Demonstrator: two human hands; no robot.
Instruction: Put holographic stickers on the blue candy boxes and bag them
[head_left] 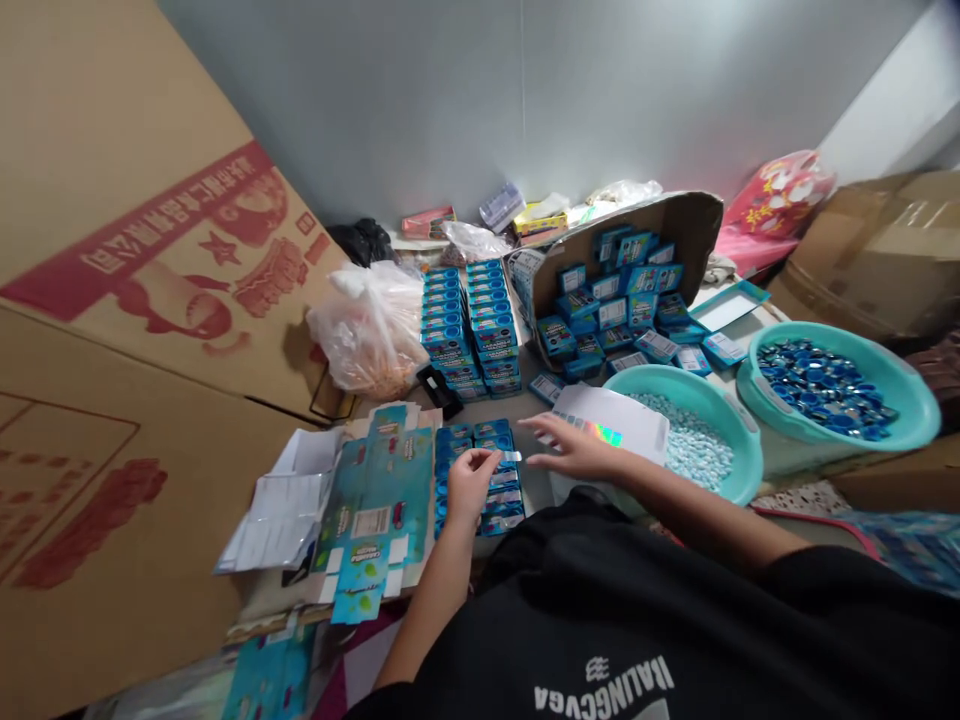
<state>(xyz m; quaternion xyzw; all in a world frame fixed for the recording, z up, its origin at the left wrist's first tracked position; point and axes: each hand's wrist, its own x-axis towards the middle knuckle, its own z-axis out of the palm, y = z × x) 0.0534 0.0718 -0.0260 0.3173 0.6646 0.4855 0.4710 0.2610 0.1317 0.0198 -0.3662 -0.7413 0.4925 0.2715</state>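
Head cam, only feed I've got. L hand (471, 482) pinching a small strip (512, 456) betw. thumb & forefinger; the strip sits just above the low rows of blue boxes (504, 523). Strip: pale, silvery-white, thin, approx. rectangular, w/ a slight sheen; any print too small for me to read. Long axis runs roughly L–R across my frame, free end pointing off the fingertips twd the R hand (571, 448). R hand loose, fingers spread, nothing in its grasp that I can see; it's over the white sheet (641, 422) w/ rainbow foil patches. Can't tell if it touches.

Materials: boxes = printed card, small, oblong; taller stacks (491, 325) behind. Flattened carton (409, 500), teal card w/ cut tabs, L of the rows. R side: smooth turquoise plastic basin (750, 470) of pale pellets (697, 445), rounded; second basin (919, 420) w/ shiny blue pcs (817, 390). Brown corrugated box (705, 225) on its side, more blue boxes jumbled inside.
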